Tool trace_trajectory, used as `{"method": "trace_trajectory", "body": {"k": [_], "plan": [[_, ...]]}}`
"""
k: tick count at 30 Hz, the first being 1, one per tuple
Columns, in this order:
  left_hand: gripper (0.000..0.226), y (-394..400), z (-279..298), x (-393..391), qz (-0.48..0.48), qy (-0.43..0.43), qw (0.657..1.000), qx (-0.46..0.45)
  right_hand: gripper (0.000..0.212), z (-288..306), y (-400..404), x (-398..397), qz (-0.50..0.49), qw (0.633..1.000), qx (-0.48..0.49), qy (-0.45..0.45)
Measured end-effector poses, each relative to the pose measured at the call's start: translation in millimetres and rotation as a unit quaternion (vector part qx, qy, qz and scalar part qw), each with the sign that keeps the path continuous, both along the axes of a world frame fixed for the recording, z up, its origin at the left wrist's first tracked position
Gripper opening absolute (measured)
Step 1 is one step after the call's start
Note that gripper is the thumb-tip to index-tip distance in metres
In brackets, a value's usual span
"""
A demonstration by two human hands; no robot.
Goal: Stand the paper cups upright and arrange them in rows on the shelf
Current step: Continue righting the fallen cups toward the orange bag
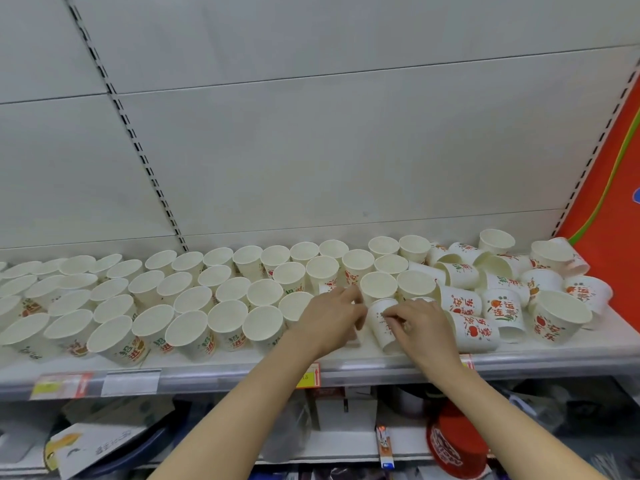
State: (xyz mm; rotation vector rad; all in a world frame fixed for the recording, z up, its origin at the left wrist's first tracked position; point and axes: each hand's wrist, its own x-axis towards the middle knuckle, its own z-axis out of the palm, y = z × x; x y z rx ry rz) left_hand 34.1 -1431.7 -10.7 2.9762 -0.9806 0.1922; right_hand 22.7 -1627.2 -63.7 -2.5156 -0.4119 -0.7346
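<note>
Several white paper cups with red and green print stand upright in rows (194,299) across the left and middle of the white shelf (242,358). On the right lies a jumble of tipped and inverted cups (485,306). An upside-down cup (382,323) sits near the front edge between my hands. My right hand (420,323) pinches its side with curled fingers. My left hand (332,313) curls round something just left of it; what it holds is hidden behind the hand.
A white back panel with slotted uprights (138,143) rises behind the shelf. An orange-red end panel (609,168) bounds it on the right. Price tags (62,384) line the front rail. The lower shelf holds boxes and a red tub (457,441).
</note>
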Motion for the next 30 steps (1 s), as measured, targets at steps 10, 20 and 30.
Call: {"method": "trace_trajectory", "body": {"k": [10,20,30], "plan": [[0.008,42.4,-20.6,-35.2,-0.014,-0.088,0.981,-0.171,0.054,42.3,41.7,63.1,0.153,0.966,-0.185,0.1],[0.021,44.8,-44.6,-43.1,0.049,-0.121,0.966,-0.222,0.05,53.0,81.9,91.1,0.188,0.909,-0.308,0.21],[0.021,53.5,-48.2,-45.0,0.036,-0.144,0.963,-0.224,0.014,57.9,63.0,82.4,0.125,0.97,-0.117,0.171]]}}
